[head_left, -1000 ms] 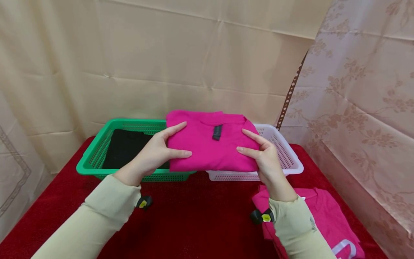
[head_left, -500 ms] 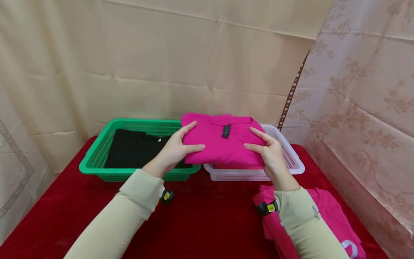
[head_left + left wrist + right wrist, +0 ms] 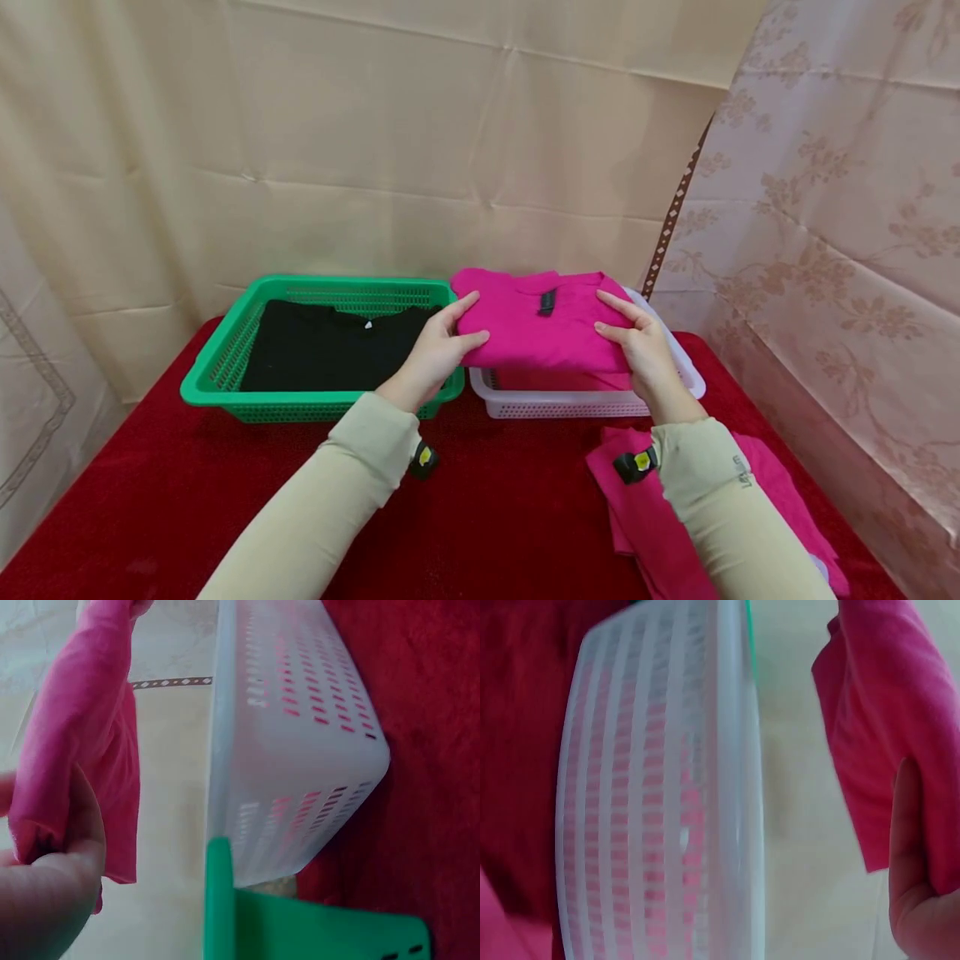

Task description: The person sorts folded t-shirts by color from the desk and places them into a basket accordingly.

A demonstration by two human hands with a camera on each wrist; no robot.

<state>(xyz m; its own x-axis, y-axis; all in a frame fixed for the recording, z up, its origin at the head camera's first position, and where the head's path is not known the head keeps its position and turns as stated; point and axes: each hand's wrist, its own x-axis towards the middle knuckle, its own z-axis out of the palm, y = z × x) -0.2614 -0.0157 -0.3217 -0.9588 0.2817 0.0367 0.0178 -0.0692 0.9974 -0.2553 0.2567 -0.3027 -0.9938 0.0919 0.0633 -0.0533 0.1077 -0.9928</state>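
Observation:
A folded pink T-shirt (image 3: 525,333) with a dark neck label hangs level over the white basket (image 3: 570,406). My left hand (image 3: 442,346) grips its left edge, thumb on top. The right hand (image 3: 641,346) pinches the opposite edge the same way. In the left wrist view the shirt (image 3: 82,727) is above the basket's rim, with fingers tucked beneath the fold. The right wrist view likewise shows a gap between the shirt (image 3: 900,727) and the rim. More pink cloth (image 3: 562,380) lies inside the white basket, mostly hidden by the held shirt.
A green basket (image 3: 217,398) holding a folded black garment (image 3: 330,350) stands to the left, against the white one. Another pile of pink clothing (image 3: 652,525) lies at the front right, partly under my right forearm. A red cloth (image 3: 487,517) covers the table; curtains hang behind.
Both hands have carried the pink shirt rightward, from across the two baskets to over the white one. The black garment in the green basket has come more into view.

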